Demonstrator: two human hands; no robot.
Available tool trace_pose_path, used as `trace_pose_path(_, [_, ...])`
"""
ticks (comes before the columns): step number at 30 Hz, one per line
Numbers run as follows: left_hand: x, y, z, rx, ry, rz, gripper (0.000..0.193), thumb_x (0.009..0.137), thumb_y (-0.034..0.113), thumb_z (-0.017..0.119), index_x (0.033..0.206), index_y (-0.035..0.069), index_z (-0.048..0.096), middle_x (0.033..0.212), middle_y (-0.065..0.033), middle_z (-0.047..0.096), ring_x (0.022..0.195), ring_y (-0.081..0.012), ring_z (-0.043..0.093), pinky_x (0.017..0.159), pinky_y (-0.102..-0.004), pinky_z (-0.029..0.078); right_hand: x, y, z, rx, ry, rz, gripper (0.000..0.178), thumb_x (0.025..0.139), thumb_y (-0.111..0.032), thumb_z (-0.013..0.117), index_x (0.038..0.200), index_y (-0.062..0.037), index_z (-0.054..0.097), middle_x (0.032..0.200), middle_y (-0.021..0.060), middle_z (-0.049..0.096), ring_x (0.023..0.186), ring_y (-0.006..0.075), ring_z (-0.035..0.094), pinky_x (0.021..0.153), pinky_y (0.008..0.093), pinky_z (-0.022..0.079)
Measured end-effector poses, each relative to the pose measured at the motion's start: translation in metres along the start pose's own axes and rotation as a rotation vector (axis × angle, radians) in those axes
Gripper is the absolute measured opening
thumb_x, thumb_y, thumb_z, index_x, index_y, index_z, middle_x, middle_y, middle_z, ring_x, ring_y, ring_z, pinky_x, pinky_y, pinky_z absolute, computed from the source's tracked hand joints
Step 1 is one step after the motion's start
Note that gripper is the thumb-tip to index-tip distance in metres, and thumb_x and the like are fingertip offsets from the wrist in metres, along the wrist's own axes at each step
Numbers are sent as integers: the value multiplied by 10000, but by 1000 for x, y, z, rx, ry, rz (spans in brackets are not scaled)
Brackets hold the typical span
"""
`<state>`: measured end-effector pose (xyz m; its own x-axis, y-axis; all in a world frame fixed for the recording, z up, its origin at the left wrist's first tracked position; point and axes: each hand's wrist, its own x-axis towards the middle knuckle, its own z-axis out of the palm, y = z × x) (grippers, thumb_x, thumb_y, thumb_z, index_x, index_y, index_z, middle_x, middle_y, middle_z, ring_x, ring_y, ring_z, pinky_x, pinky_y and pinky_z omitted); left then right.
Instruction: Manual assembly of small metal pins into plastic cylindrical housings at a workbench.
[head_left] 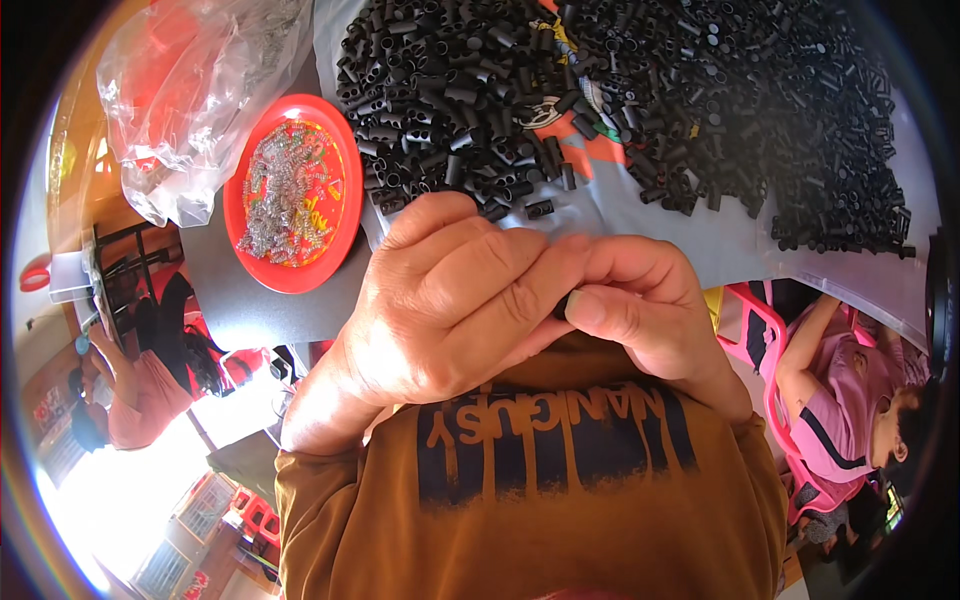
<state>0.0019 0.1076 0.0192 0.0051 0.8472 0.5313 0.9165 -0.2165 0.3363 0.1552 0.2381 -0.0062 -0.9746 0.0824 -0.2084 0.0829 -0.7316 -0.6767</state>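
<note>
My left hand [460,300] and my right hand [640,310] meet in front of my chest, fingertips together. Both are closed around a small black plastic piece [563,306], of which only a dark edge shows by my right thumb; the fingers hide the rest. Just beyond my hands lies a big heap of small black plastic cylinders [440,95], some with holes through their sides. A single black cylinder [539,209] sits apart from the heap, close to my knuckles. Left of my hands, a red round plate [292,281] holds a pile of small metal springs [275,195].
A second spread of smaller black plastic parts [800,130] covers the right of the table [725,235]. Clear plastic bags [185,110] stand at the far left beside the plate. One person in pink [835,390] sits on the right, and another person [145,395] is on the left.
</note>
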Motion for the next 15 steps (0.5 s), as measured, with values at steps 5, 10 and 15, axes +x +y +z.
trace_pose_path(5, [-3, 1, 5, 21, 33, 28, 478, 615, 251, 793, 963, -51, 667, 797, -85, 643, 591, -187, 592, 572, -339, 463, 0, -2, -2, 110, -27, 24, 204, 935, -54, 581, 1104, 53, 618, 1039, 62, 645, 970, 83, 574, 850, 223, 469])
trace_pose_path(10, [-2, 3, 7, 32, 28, 28, 459, 612, 202, 822, 956, -58, 663, 805, -83, 644, 580, -182, 599, 587, -341, 482, 1, -8, -4, 103, -22, 48, 166, 939, -71, 580, 1046, 42, 637, 986, 30, 636, 912, 64, 557, 798, 212, 459])
trace_pose_path(15, [2, 5, 8, 36, 37, 35, 454, 602, 175, 834, 952, -58, 662, 804, -84, 641, 591, -182, 606, 596, -341, 485, -1, -8, -8, 52, -3, 49, 143, 933, -82, 589, 1011, 24, 647, 945, 4, 622, 858, 50, 531, 752, 200, 437])
